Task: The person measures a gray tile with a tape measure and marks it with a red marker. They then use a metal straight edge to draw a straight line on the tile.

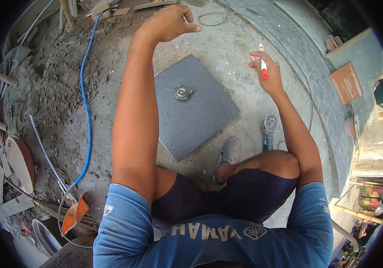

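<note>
My left hand (169,23) is raised over the floor beyond the far corner of a dark grey square tile (200,125). Its thumb stands apart from the bent fingers and nothing shows between them. Out to the right, my right hand (269,78) grips a white marker with red ends (263,62), held roughly upright across the fingers. The tile lies flat on rough concrete, its left side hidden behind my left forearm. On it sits a small round metal fitting (181,93) with a square centre, perhaps a floor drain.
An angle grinder (268,129) lies right of my shoe (230,152). A blue hose (84,89) runs along the left over loose mortar. An orange trowel-like blade (75,214) and a broom (53,210) are at lower left. A thin cable (310,94) curves along the right.
</note>
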Demonstrator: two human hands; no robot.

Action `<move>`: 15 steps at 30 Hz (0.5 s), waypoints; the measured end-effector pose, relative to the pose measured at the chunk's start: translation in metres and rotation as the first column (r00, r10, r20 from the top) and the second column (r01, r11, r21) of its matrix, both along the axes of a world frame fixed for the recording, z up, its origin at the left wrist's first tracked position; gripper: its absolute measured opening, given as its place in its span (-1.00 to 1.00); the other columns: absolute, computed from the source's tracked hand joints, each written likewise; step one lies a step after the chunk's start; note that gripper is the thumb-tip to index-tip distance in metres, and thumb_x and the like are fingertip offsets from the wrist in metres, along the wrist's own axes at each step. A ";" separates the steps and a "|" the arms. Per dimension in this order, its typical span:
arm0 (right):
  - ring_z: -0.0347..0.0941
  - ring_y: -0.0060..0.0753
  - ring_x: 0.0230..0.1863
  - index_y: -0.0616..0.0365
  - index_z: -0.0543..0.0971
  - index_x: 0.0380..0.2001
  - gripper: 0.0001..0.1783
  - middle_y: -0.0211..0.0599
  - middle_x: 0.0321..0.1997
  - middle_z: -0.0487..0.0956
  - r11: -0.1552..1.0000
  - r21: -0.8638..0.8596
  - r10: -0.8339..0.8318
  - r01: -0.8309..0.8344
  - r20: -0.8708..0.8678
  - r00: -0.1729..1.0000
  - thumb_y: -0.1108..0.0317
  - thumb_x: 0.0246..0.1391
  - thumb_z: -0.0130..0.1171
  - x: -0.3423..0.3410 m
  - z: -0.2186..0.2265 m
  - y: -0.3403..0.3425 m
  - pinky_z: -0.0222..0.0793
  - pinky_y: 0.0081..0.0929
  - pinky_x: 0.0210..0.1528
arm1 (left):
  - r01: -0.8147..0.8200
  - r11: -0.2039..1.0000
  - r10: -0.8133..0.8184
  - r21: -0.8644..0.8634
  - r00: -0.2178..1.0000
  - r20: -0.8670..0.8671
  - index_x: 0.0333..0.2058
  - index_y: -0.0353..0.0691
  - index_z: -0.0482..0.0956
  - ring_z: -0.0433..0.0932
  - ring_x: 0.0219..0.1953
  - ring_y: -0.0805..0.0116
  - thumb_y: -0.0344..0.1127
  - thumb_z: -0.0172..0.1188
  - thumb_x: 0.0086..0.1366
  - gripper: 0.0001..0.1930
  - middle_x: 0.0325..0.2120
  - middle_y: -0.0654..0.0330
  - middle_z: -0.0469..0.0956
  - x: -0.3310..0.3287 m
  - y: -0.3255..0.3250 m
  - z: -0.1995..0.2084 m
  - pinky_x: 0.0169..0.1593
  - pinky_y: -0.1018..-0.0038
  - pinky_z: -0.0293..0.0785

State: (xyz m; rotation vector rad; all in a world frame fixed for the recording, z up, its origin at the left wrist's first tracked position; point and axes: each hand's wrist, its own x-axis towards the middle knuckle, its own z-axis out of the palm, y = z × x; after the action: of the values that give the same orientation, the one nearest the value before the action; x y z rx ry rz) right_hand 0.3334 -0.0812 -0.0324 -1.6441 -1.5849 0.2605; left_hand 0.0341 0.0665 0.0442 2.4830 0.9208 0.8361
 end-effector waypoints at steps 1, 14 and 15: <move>0.63 -0.42 -0.38 0.08 0.55 -0.11 -0.73 -0.20 -0.45 0.65 1.000 0.024 0.005 -0.007 0.079 0.997 0.16 0.24 0.15 0.002 -0.008 0.002 0.46 -0.50 -0.35 | 0.005 1.000 -0.005 -0.004 1.000 -0.010 -0.32 -0.29 0.57 0.46 -0.49 0.40 0.02 0.36 0.14 -0.57 -0.57 0.20 0.51 0.001 0.005 -0.006 -0.42 0.42 0.38; 0.58 -0.03 -0.33 0.06 0.55 -0.10 -0.72 -0.05 -0.30 0.62 0.966 0.087 0.250 -0.245 -0.053 0.967 0.39 0.08 0.27 -0.022 -0.194 0.030 0.48 -0.26 -0.32 | 0.048 0.955 -0.167 -0.292 0.901 -0.400 -0.20 -0.26 0.54 0.51 -0.09 0.02 -0.22 0.37 0.05 -0.63 -0.21 -0.05 0.53 0.035 0.044 -0.172 -0.02 0.24 0.43; 0.58 0.00 -0.30 0.07 0.55 -0.10 -0.70 -0.02 -0.24 0.62 0.970 0.034 0.242 -0.241 -0.028 0.970 0.40 0.07 0.28 -0.023 -0.201 0.031 0.48 -0.24 -0.30 | 0.050 0.925 -0.237 -0.376 0.850 -0.470 -0.08 -0.21 0.52 0.45 0.07 -0.05 -0.19 0.40 0.01 -0.51 0.00 -0.09 0.48 0.040 0.034 -0.189 0.09 0.20 0.40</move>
State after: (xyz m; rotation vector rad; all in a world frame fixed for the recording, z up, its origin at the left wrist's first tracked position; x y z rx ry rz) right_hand 0.3102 -0.0501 -0.2336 -1.4158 -1.7569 0.3856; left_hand 0.0740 0.1004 -0.1448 2.4363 0.9238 -0.0632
